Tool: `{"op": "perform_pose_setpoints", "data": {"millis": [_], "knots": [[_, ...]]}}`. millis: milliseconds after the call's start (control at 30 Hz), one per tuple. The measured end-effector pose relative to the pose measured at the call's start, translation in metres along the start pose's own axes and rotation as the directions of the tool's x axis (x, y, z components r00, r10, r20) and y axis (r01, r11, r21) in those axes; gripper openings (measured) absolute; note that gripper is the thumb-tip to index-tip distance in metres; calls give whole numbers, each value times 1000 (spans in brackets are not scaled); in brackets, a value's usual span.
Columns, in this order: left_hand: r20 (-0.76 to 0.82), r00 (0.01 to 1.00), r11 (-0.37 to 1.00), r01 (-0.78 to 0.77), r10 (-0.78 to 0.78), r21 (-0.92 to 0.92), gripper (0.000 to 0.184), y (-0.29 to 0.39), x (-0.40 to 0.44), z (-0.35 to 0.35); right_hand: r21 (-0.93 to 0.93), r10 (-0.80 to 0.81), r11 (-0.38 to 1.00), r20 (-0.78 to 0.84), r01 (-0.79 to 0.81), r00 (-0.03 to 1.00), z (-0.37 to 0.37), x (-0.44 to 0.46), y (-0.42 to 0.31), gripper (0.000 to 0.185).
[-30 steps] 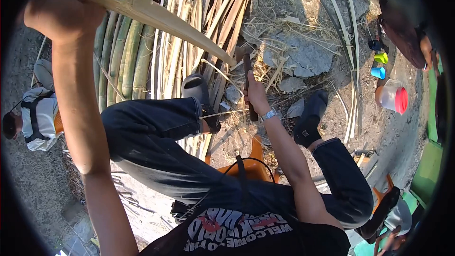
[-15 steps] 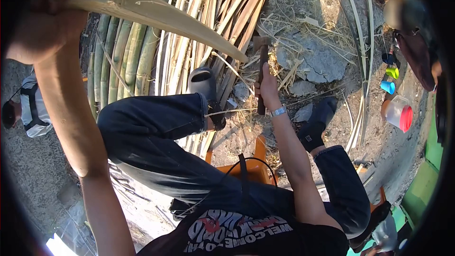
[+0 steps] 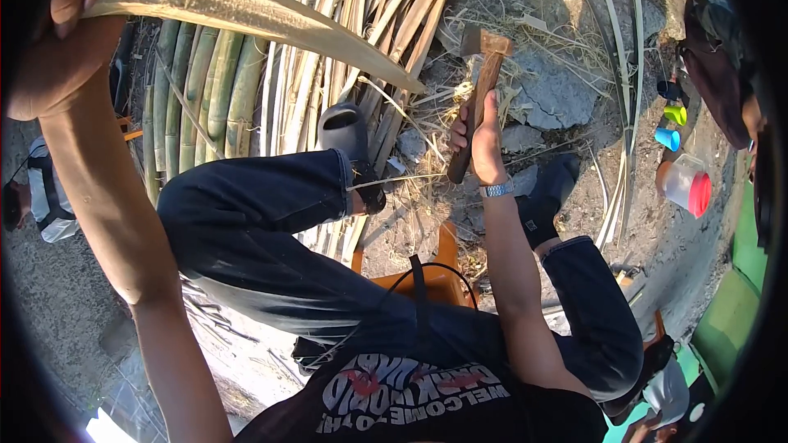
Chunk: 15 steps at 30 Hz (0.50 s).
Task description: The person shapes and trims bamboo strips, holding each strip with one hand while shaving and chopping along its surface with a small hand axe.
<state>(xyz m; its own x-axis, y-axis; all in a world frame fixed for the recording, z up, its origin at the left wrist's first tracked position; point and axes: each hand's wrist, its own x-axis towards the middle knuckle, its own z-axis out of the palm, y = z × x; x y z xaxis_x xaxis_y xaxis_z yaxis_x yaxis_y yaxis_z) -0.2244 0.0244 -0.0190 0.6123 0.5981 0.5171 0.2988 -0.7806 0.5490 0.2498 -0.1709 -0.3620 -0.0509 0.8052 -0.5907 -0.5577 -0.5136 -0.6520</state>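
My left hand (image 3: pixel 70 57) is raised at the upper left, fingers wrapped round the thick end of a long pale wooden stake (image 3: pixel 254 16). The stake slants down to the right and narrows to a point above the ground. My right hand (image 3: pixel 483 139), with a metal watch at the wrist, grips the dark wooden handle of a small hatchet (image 3: pixel 486 78). The hatchet stands nearly upright, its head at the top, to the right of the stake's tip and apart from it. Part of my left hand is lost in the dark frame edge.
Green bamboo poles (image 3: pixel 222 90) and a heap of split strips (image 3: pixel 320 82) lie beyond my left leg. A flat rock (image 3: pixel 554 94) with shavings lies ahead. Cups (image 3: pixel 667 139) and a red-lidded plastic container (image 3: pixel 687 186) stand at right. An orange stool (image 3: pixel 439 283) is under me.
The hatchet has turned in my right hand, its head swinging to the right and showing more of its side. The stake has shifted slightly up and left and rolled to show a brighter face.
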Motion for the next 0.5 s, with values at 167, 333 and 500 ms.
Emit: {"op": "perform_pose_setpoints", "data": {"millis": [167, 333, 500], "knots": [[-148, 974, 984, 165, -173, -60, 43, -1, 1, 19, -481, -334, 838, -77, 258, 939, 12, 15, -25, 62], [-374, 871, 871, 115, -319, -477, 39, 41, 33, 80, -634, -257, 752, -31, 180, 966, -5, 12, -6, 55], [-465, 809, 823, 41, -359, -566, 36, 60, 51, 106, -659, -84, 751, -33, 42, 996, 3, -16, -22, 64]]}}
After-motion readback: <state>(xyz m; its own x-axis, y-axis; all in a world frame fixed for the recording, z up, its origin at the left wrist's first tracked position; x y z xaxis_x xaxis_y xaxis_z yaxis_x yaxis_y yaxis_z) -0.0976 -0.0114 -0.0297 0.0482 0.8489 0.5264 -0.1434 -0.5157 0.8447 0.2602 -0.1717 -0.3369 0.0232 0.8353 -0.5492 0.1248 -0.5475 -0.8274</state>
